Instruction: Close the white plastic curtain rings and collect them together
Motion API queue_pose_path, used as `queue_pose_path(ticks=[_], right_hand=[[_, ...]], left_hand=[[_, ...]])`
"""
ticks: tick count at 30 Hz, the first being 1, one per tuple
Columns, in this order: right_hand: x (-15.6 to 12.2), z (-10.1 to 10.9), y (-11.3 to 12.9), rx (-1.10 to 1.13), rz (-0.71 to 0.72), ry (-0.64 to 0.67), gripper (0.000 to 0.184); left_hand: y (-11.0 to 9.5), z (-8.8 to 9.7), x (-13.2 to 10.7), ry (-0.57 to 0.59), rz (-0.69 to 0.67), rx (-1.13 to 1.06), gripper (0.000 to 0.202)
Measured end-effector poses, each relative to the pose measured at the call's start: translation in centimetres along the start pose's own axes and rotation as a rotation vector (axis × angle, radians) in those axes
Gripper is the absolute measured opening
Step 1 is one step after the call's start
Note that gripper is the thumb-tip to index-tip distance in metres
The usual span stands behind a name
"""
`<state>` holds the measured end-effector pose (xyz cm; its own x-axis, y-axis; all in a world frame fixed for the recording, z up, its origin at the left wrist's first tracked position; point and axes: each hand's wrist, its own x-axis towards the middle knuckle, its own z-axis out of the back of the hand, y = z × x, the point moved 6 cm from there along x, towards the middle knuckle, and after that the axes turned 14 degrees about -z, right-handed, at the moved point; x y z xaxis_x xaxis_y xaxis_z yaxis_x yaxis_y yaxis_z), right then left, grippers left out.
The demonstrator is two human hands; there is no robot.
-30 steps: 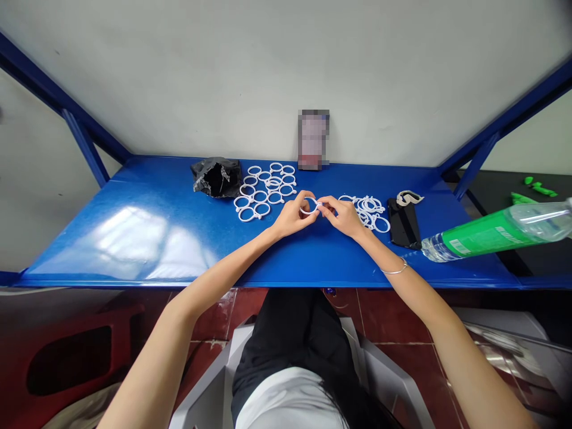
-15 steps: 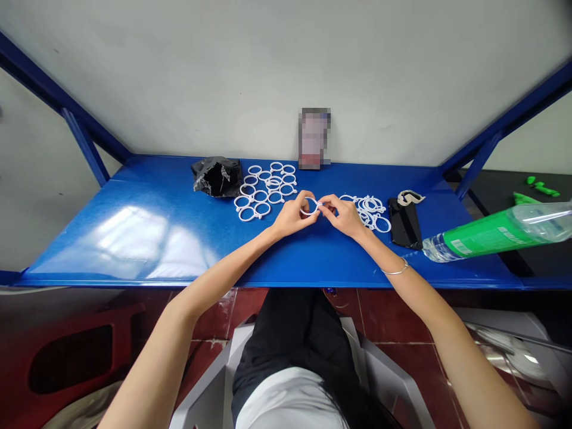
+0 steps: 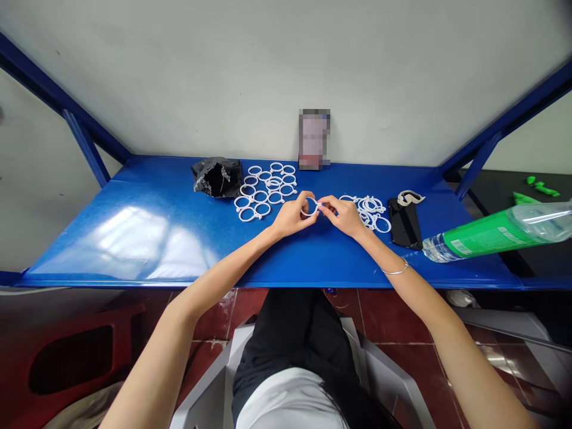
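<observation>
Between my two hands, just above the blue table [image 3: 357,262], is a white curtain ring [image 3: 308,214] with a small knob on its right side. My left hand [image 3: 289,219] is closed round the ring's left part, thumb and fingers pinching its edge. With thumb and fingertips, my right hand [image 3: 343,215] pinches the knob end; the fingers hide part of it. To the left, several white rings [image 3: 260,195] lie spread out flat, many touching. A looser pile of white rings [image 3: 370,205] sits just beyond my right hand, some overlapping.
A crumpled black bag [image 3: 217,177] gapes at the back left. A blurred upright panel [image 3: 314,140] leans on the wall. At the right are a black phone-like slab [image 3: 404,223], a beige looped item [image 3: 410,198] and a green-labelled bottle [image 3: 496,234]. Blue frame bars flank the table.
Both hands and the ring between them stay almost in place. At the lower right, beneath the table, pale shapes have shifted.
</observation>
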<state>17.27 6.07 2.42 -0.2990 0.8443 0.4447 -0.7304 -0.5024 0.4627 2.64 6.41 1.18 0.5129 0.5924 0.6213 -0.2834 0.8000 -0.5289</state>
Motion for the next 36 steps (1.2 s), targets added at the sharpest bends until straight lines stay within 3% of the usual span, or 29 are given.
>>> queue_pose_path(ticks=[7, 14, 36], right_hand=[[0.03, -0.41, -0.29, -0.123, 0.075, -0.019, 0.034], [0.04, -0.52, -0.59, -0.056, 0.113, -0.045, 0.034], [0.02, -0.12, -0.4, -0.063, 0.107, -0.055, 0.039]], left_hand=[[0.24, -0.29, -0.12, 0.011, -0.008, -0.005, 0.033], [0.42, -0.51, -0.15, 0.023, 0.017, -0.051, 0.035], [0.29, -0.69, -0.14, 0.051, 0.024, -0.082, 0.038]])
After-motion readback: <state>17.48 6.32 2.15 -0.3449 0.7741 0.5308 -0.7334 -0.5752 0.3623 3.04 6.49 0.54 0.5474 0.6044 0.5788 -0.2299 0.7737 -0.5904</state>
